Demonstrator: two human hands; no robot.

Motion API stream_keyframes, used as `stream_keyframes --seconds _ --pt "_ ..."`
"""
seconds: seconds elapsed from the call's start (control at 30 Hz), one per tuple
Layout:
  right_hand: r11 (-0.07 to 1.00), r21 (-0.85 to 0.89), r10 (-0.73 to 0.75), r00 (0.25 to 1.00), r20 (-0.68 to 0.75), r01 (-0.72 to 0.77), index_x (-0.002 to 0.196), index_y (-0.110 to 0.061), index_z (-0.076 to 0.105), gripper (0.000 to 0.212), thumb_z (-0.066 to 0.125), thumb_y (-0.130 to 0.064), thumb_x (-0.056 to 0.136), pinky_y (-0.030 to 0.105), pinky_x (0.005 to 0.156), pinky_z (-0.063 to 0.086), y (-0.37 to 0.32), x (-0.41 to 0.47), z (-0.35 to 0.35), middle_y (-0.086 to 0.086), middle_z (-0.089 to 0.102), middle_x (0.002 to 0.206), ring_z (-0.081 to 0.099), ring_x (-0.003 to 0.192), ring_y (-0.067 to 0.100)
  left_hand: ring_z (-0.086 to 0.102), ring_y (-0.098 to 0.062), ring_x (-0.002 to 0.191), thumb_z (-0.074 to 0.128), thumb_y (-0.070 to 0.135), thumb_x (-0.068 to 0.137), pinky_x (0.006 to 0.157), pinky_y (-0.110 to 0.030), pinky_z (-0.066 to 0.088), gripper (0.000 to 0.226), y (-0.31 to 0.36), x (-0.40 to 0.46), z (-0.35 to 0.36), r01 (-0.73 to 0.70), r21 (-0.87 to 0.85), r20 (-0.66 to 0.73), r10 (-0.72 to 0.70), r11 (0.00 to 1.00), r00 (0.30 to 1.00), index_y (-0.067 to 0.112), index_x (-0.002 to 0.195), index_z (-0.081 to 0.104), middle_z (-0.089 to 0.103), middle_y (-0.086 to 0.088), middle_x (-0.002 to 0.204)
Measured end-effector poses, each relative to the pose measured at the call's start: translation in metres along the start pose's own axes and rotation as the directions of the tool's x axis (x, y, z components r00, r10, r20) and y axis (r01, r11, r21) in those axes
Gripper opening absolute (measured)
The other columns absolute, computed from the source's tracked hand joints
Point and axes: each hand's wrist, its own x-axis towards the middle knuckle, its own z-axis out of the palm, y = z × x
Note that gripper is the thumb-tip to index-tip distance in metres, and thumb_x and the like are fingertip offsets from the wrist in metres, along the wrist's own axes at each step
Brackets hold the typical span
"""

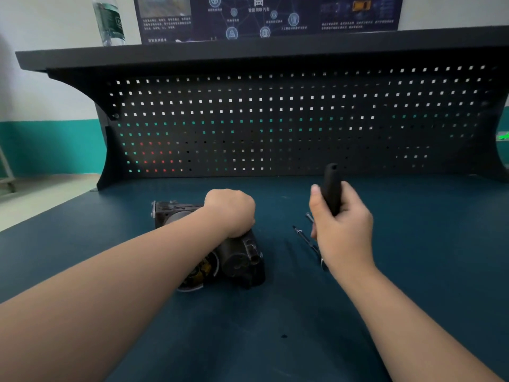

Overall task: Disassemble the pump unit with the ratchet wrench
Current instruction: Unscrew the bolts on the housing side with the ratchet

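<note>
Pump unit (242,260) at frame centre, steadied under clenched left hand (231,212). Ratchet wrench (331,188) handle grasped in right hand (341,224), raised clear. Step judged: repositioning; next, seating on a fastener.

— What's the bench (413,244) carrying under your hands?
— Its dark blue top holds the pump unit (242,260), lying on its side beneath your left hand (231,210).
— And by your right hand (340,230)?
— Slim metal bolts (304,238) lie on the top just left of it, partly hidden behind it.
</note>
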Motion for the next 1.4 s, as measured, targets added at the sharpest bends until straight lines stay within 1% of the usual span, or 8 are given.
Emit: stream_keyframes --seconds 0.17,0.4,0.57,0.67,0.9,1.07,1.27,1.4 --pt "0.995 0.015 0.100 0.995 -0.018 -0.100 0.066 -0.028 0.041 0.033 0.060 -0.032 0.093 0.044 0.049 0.044 0.000 0.000 0.002 -0.008 0.040 0.055 0.041 0.054 0.018 0.038 -0.015 0.053 0.048 0.018 0.091 0.047 -0.023 0.023 0.029 0.018 -0.006 -0.008 0.047 0.055 0.018 -0.048 0.997 0.999 0.017 0.063 0.042 0.044 0.003 0.066" --pt "0.919 0.294 0.321 0.931 -0.175 -0.261 0.074 -0.024 0.038 0.027 0.055 -0.026 0.095 0.023 0.038 0.031 -0.002 0.022 -0.014 0.001 0.034 0.057 0.030 0.036 0.013 0.039 -0.016 0.055 0.043 0.040 0.094 0.049 -0.027 0.028 0.040 0.032 -0.018 -0.013 0.046 -0.298 0.130 -0.007 0.953 0.992 0.016 0.062 0.039 0.042 0.001 0.066" --pt "0.829 0.445 0.368 0.930 0.024 -0.339 0.077 -0.018 0.039 0.024 0.056 -0.014 0.095 0.021 0.039 0.023 -0.005 0.022 -0.015 0.000 0.030 0.053 0.025 0.037 0.012 0.046 -0.021 0.062 0.040 0.035 0.097 0.059 -0.030 0.035 0.035 0.026 -0.029 -0.006 -0.015 -0.374 0.082 0.049 0.927 0.995 0.012 0.071 0.045 0.048 -0.003 0.070" --pt "0.870 0.331 0.297 0.924 0.243 -0.366 0.073 -0.018 0.042 0.027 0.061 -0.011 0.090 0.020 0.039 0.023 -0.009 0.016 -0.006 0.001 0.033 0.050 0.025 0.035 0.013 0.054 -0.028 0.079 0.040 0.036 0.099 0.066 -0.032 0.037 0.030 0.023 -0.041 0.001 -0.048 -0.474 -0.023 0.041 0.879 0.999 0.013 0.080 0.048 0.058 -0.007 0.083" --pt "0.980 -0.068 0.194 0.794 0.576 -0.190 0.056 -0.029 0.056 0.046 0.048 -0.055 0.093 0.017 0.056 0.034 -0.010 -0.013 0.015 -0.018 0.052 0.046 0.046 0.047 -0.004 0.061 -0.031 0.097 0.038 0.029 0.098 0.076 -0.035 0.047 0.028 0.031 -0.051 0.012 -0.029 -0.618 -0.102 -0.043 0.785 0.994 0.011 0.106 0.057 0.066 -0.010 0.102" --pt "0.954 -0.268 0.283 0.679 0.677 -0.131 0.054 -0.020 0.055 0.069 0.027 -0.074 0.086 0.026 0.055 0.032 -0.013 -0.018 0.007 -0.010 0.044 0.050 0.039 0.049 0.005 0.059 -0.032 0.100 0.044 0.026 0.098 0.072 -0.029 0.038 0.013 0.022 -0.053 0.008 0.042 -0.694 -0.017 -0.074 0.719 0.997 0.015 0.090 0.045 0.064 -0.014 0.105" --pt "0.715 -0.483 0.160 0.554 0.817 0.505 0.066 -0.027 0.038 0.054 0.016 -0.074 0.081 0.035 0.061 0.032 0.010 -0.033 -0.009 -0.010 0.042 0.065 0.045 0.070 0.019 0.059 -0.034 0.104 0.043 0.031 0.099 0.077 -0.031 0.041 0.028 0.023 -0.054 0.014 0.048 -0.673 -0.045 -0.106 0.738 0.993 0.009 0.109 0.055 0.066 -0.015 0.110" --pt "0.633 -0.528 0.272 0.476 0.837 0.566 0.075 -0.025 0.039 0.052 0.025 -0.075 0.084 0.033 0.073 0.038 0.029 -0.028 -0.022 -0.007 0.042 0.080 0.043 0.084 0.014 0.057 -0.033 0.106 0.043 0.036 0.098 0.084 -0.035 0.043 0.026 0.026 -0.053 0.015 0.065 -0.688 -0.030 -0.117 0.723 0.993 0.015 0.105 0.055 0.065 -0.012 0.113"
